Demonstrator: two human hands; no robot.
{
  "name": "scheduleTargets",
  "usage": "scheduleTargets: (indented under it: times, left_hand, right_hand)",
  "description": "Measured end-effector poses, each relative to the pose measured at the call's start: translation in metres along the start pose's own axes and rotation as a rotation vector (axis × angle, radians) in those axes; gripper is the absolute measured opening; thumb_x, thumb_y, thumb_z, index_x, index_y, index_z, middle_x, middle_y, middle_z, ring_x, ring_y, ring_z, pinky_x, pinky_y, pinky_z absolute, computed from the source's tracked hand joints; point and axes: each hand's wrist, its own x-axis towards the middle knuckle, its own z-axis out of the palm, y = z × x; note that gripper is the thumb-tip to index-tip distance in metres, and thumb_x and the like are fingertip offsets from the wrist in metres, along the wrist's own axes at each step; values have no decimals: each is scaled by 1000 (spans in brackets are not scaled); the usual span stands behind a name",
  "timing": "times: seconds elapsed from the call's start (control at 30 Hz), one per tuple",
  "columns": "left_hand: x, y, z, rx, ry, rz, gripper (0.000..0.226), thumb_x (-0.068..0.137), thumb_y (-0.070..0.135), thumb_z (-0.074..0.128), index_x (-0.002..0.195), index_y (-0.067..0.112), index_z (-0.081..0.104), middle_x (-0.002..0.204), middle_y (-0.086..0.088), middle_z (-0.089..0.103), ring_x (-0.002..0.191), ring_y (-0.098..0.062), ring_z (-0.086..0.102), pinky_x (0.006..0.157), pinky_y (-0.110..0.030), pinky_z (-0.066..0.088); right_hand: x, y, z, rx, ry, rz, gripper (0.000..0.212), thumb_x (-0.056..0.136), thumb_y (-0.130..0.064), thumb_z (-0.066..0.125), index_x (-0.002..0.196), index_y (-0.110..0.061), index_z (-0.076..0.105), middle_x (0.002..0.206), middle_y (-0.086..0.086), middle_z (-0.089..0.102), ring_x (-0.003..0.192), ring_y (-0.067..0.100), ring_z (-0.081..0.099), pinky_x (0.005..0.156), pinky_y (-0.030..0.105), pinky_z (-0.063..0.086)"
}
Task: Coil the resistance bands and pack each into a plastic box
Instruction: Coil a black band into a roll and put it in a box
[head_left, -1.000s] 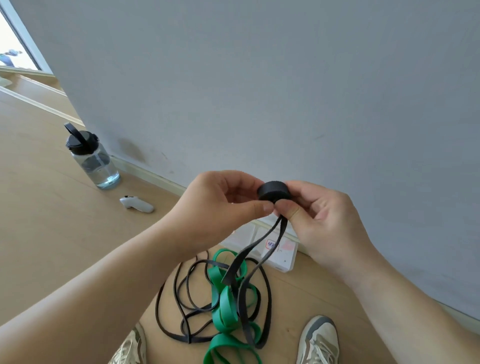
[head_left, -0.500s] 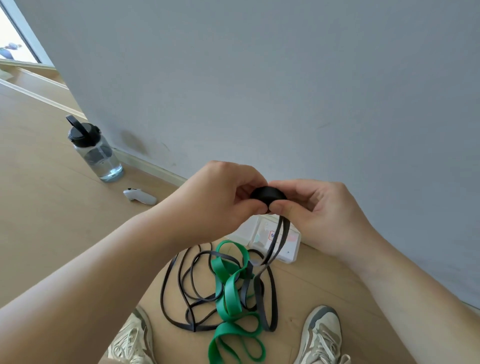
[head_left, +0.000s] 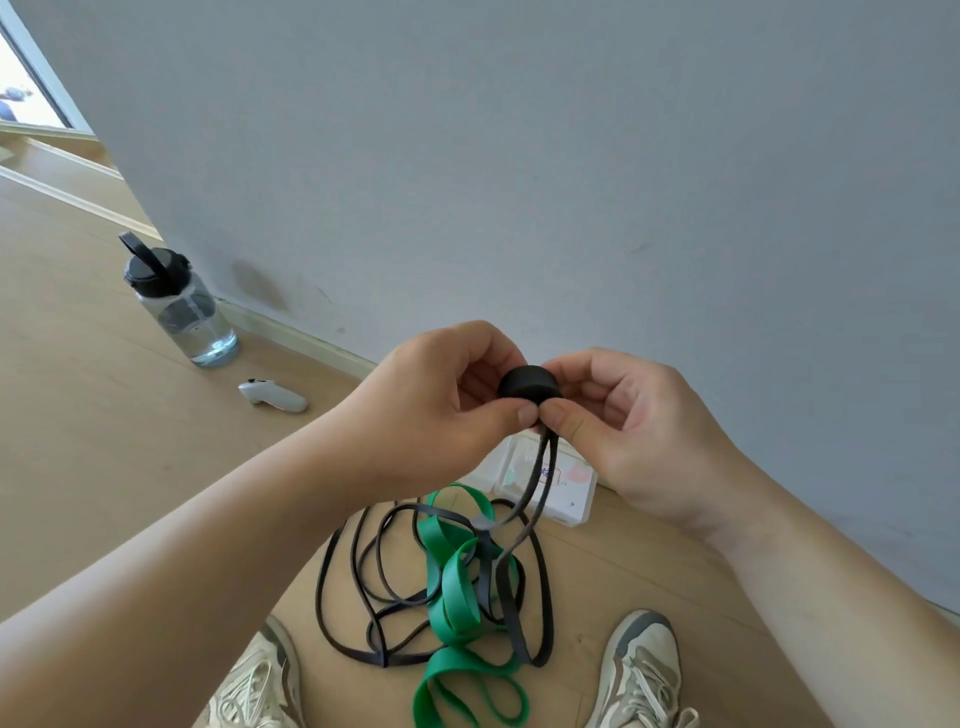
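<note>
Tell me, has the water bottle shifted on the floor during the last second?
No. The water bottle stands upright by the wall as before, keeping the same gap from the white controller lying on the floor.

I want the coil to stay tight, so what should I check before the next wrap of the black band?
1. Black coil pinched by left hand and right hand: ok.
2. Loose black strands free of green band: not ok, they lie tangled.
3. Coiling finished: not ok, much band left.
4. Plastic box close by: ok.
5. Box lid open: cannot tell.
</note>
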Motion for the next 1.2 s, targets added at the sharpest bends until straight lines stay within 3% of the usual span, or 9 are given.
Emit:
scheduleTargets:
  times: [0.27,0.4,0.53,0.63,0.77,1.0,1.07,1.1,1.2]
  left_hand:
    - [-2,7,-5,-37,-27,-75,13,85,13,77,92,24,75,85,0,79,84,-21,75,83,-40,63]
    - [-4,9,-4,68,-56,-88,10,82,18,77,88,25,73,83,1,78,80,-22,73,77,-42,63]
    - [-3,6,-3,34,-3,-35,10,86,13,74,91,21,71,81,-4,77,77,-25,73,75,-45,62]
    - [-1,3,-3,-79,30,-24,7,91,13,74,96,18,71,84,-5,78,79,-24,76,80,-45,64]
    - [-1,-1,-2,-235,78,-33,10,94,10,74,103,16,73,93,-7,79,87,-22,78,88,-42,62]
    - [0,3,7,-815,5,-129,29,95,7,71,122,-2,67,118,-22,75,114,-33,73,100,-36,58]
    - [0,2,10,-717,-22,-167,24,98,13,71,121,8,72,115,-14,77,113,-27,73,99,-35,58]
    - [0,1,10,-549,-1,-176,19,98,19,72,116,18,75,110,-6,79,107,-23,75,95,-33,59]
    - [0,3,6,-35,124,-124,20,88,30,80,106,38,76,99,14,74,81,-5,71,74,-17,52]
  right_hand:
    - [-5,-9,1,-53,37,3,13,87,-10,79,96,-19,76,85,1,80,82,21,77,80,34,65]
    - [-8,-9,2,-73,-24,21,12,89,-8,78,96,-17,77,85,1,81,81,20,78,78,28,63]
    - [-7,-10,2,10,32,-9,18,90,-4,76,103,-16,79,89,1,82,86,17,79,82,26,63]
    - [-6,-11,1,193,41,26,22,92,-3,71,111,-13,77,97,6,82,93,21,80,88,30,62]
    - [-3,-9,3,370,86,53,26,79,-16,75,105,-13,79,94,13,82,87,23,79,82,30,63]
    - [-5,-12,12,308,182,-47,22,87,-15,73,107,-24,80,101,1,82,101,20,78,98,41,59]
    - [-6,-10,8,183,213,-57,22,93,-12,72,104,-28,82,98,1,83,94,25,78,93,49,61]
    - [-6,-9,5,83,215,-64,22,95,-12,72,102,-30,82,95,0,82,91,29,77,89,51,62]
    - [-7,-9,-1,-193,163,-60,20,96,-12,69,98,-29,80,85,-8,80,84,16,75,81,36,60]
